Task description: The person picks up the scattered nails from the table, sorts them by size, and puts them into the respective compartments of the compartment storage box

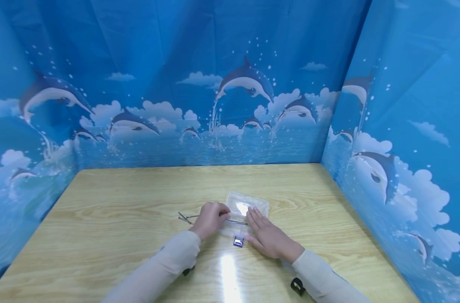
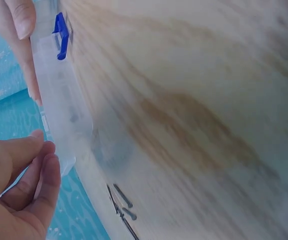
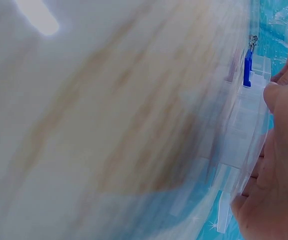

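Note:
A clear plastic box [image 1: 224, 229] with a blue latch [image 1: 238, 241] lies on the table, its transparent lid [image 1: 248, 201] folded back away from me. My left hand [image 1: 211, 219] is at the box's left side, thumb and fingertips together at one end of a thin metal rod [image 1: 237, 221] that looks like a long screw. That rod lies across the box toward my right hand [image 1: 269, 237], which rests with fairly straight fingers along the box's right side. In the right wrist view, the compartment walls [image 3: 234, 125] show through the plastic. The left fingertips partly hide the rod's end.
Several thin dark screws [image 2: 123, 205] lie loose on the wooden table [image 1: 131, 198] left of the box. A blue dolphin-print curtain [image 1: 169, 84] stands behind the table and along its sides. Light glares off the tabletop in front of the box.

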